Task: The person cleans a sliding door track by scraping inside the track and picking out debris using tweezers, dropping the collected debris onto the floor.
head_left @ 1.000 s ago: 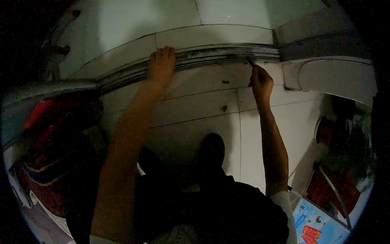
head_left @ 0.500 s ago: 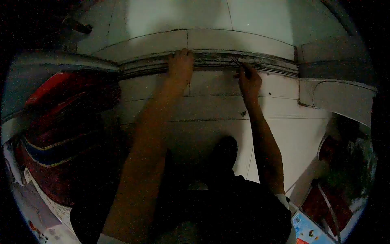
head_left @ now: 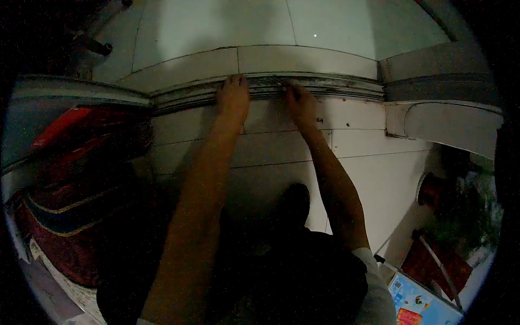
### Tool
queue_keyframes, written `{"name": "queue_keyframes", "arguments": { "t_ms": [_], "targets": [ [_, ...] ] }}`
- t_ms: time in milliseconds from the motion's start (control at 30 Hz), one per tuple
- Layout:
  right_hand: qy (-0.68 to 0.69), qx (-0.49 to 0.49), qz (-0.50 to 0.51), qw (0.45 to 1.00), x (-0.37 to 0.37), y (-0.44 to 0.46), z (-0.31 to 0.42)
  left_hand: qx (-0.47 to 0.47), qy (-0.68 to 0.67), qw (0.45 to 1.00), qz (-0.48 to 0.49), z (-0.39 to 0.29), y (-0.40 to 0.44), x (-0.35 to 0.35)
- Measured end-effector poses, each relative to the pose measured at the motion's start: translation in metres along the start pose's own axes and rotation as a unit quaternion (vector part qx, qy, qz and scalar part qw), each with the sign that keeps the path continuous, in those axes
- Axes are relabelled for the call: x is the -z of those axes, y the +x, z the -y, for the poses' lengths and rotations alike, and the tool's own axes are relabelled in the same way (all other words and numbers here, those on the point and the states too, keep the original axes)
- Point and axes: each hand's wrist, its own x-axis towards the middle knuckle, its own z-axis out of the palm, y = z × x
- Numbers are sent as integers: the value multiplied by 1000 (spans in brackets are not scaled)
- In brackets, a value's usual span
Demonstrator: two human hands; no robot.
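Across the tiled floor runs a grimy sliding-door track (head_left: 336, 85) with several parallel grooves. My left hand (head_left: 233, 100) lies over the track, its fingers bent and their tips touching the far rail; nothing shows in it. A short way to the right, my right hand (head_left: 301, 105) is closed on a thin, dark, two-pronged tool that looks like tweezers (head_left: 280, 82). Its tips point left into the grooves. Poor light hides exactly what they touch. Small dark bits of debris (head_left: 319, 120) lie on the tile just right of my right hand.
Door frame ends stand at the left (head_left: 81, 86) and right (head_left: 449, 122) of the track. Dark red patterned cloth (head_left: 59, 254) is heaped at left. A blue printed box (head_left: 420, 303) and a reddish-brown object (head_left: 439, 265) sit at lower right. My shoe (head_left: 297, 203) is below.
My right hand has moved left along the track with the tweezers, closer to my left hand. The view has shifted slightly. My left hand stays on the track.
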Motion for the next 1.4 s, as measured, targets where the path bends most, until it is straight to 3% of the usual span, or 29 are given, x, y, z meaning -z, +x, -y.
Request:
{"name": "queue_keyframes", "arguments": {
  "t_ms": [100,200,300,400,500,600,767,833,900,1000,1100,1200,1267,1333,1400],
  "targets": [
    [37,-32,-48,998,27,-8,-6,30,-8,998,50,0,1,15],
    [5,-20,-34,999,32,-11,-34,17,-28,998,53,4,4,5],
    [-42,47,6,998,17,-8,-45,-15,-20,999,36,11,7,13],
    [-35,149,-23,988,2,-6,-35,-25,-26,998,46,11,4,23],
    [-165,92,-75,979,3,4,-45,-8,-42,998,35,8,2,24],
    [-174,-72,-41,981,42,11,-45,-3,-40,999,33,6,3,19],
    [16,-132,-82,988,79,-6,-34,33,-81,996,34,3,5,19],
    [-17,-48,-93,994,74,-8,-39,-12,-29,999,42,8,5,18],
    [-138,158,-95,973,48,-4,-69,-10,-50,997,57,9,9,21],
    [-11,87,-62,994,31,-7,-43,-4,-75,997,14,7,5,23],
    [-149,103,-48,982,19,-11,-51,3,-85,996,12,21,-14,5],
    [-242,15,-16,970,53,-3,-31,56,-129,989,47,23,-6,-5],
    [-251,50,-75,964,68,-6,-41,82,-149,984,60,25,-4,-15],
    [-198,46,-98,974,67,-12,-46,81,-138,985,58,22,-7,4],
    [-85,32,-86,992,58,-19,-48,21,-52,998,25,27,-10,-1]
  ]
}}
